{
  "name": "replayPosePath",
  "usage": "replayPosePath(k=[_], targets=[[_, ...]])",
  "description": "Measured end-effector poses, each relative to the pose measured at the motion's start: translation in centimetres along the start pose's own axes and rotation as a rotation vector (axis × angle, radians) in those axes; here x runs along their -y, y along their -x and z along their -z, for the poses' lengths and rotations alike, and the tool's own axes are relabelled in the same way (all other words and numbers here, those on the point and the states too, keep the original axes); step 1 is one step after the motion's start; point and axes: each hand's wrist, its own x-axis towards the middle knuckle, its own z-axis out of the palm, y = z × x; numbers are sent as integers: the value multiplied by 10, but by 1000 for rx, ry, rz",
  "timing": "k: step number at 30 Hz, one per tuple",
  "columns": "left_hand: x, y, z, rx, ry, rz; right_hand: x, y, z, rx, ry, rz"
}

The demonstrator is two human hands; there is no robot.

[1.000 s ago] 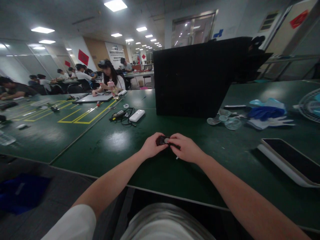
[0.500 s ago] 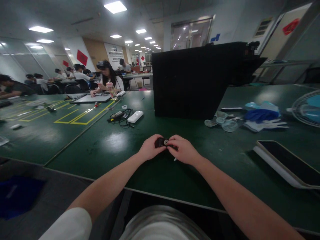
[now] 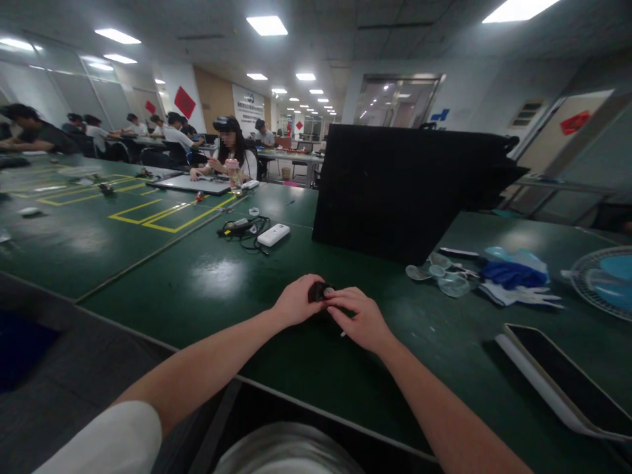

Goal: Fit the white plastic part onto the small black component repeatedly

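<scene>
Both my hands meet over the dark green table [image 3: 207,289], just in front of me. My left hand [image 3: 296,303] is closed around a small black object [image 3: 318,291] with a round silvery spot on it. My right hand [image 3: 358,319] pinches the same object from the right, its fingers pressed together on it. A thin white bit [image 3: 342,334] shows under my right hand; what it is I cannot make out.
A black upright panel [image 3: 395,191] stands behind my hands. A white box and black cable [image 3: 257,232] lie back left. Clear plastic lids [image 3: 439,276], blue and white gloves [image 3: 513,280], a fan [image 3: 602,283] and a tablet [image 3: 563,375] lie right. Other people sit at far tables.
The head camera has tilted up and swung, so the scene shifted in the picture. My hands keep the same grip on the small black object on the table.
</scene>
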Motion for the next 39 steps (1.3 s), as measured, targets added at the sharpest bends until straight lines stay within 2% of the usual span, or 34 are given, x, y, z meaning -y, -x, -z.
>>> replayPosePath(k=[2, 6, 9, 13, 17, 21, 26, 31, 34, 37, 39], targets=[[-1, 0, 1, 5, -2, -3, 2, -1, 1, -61, 37, -34], [-7, 2, 4, 17, -41, -25, 6, -3, 3, -172, 246, -215], [-11, 2, 7, 41, -101, -58, 4, -5, 0, -88, 317, -330], [-14, 2, 9, 88, -204, -124, -4, -6, -6, 25, 251, -432], [-14, 2, 8, 84, -202, -102, -5, -5, -9, 28, 136, -449], [-15, 2, 8, 84, -152, -51, 4, -5, -7, -5, 132, -444], [-22, 3, 9, 99, -135, -19, 7, -4, -7, -124, 164, -446], [-28, 3, 9, 47, -199, -2, 0, -1, -12, -245, -72, -562], [-28, 3, 10, 34, -193, 8, -1, 0, -13, -195, -63, -465], [-27, 4, 10, 62, -165, 0, 2, 0, -13, -98, 67, -356], [-26, 4, 9, 74, -150, -23, 4, -1, -13, -67, 150, -342]])
